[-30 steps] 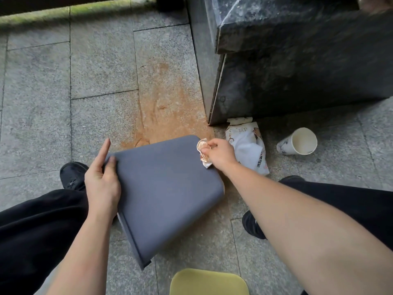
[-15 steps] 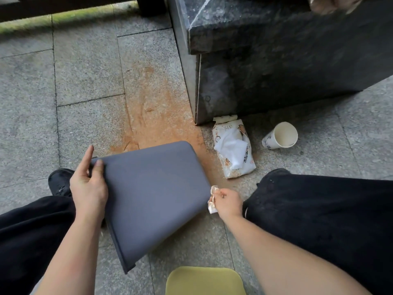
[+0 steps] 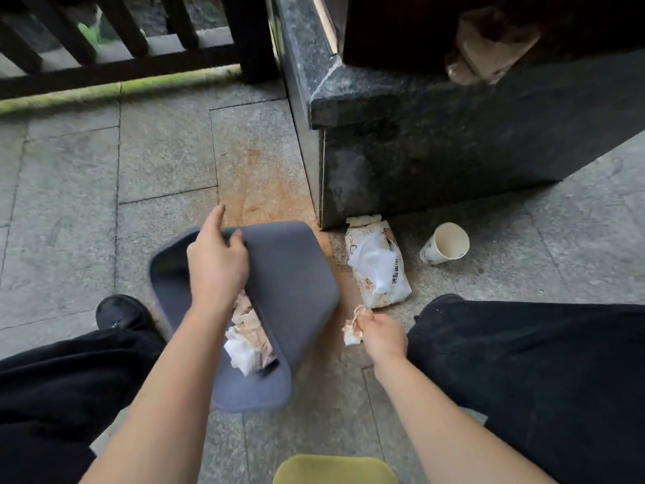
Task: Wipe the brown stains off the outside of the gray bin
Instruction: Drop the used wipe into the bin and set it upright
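The gray bin [image 3: 296,281] stands tilted on the stone floor between my legs, its open mouth turned towards me. My left hand [image 3: 216,263] grips its far rim, thumb on the outside. Several crumpled, brown-stained wipes [image 3: 247,344] lie inside the bin. Just right of the bin and apart from it, my right hand [image 3: 380,335] is closed around a crumpled wipe [image 3: 352,330] that carries brown marks. The outer wall of the bin that faces the camera looks plain gray.
An open pack of wet wipes [image 3: 378,263] lies right of the bin, with a paper cup [image 3: 445,242] on its side beyond it. A dark stone block [image 3: 436,162] rises behind. A brown stain [image 3: 258,190] covers the floor. A yellow stool edge [image 3: 335,469] sits below.
The bin has been tipped up from lying on its side, so its mouth now faces me. My left hand moved to its far rim. The right hand with the wipe stays off the bin.
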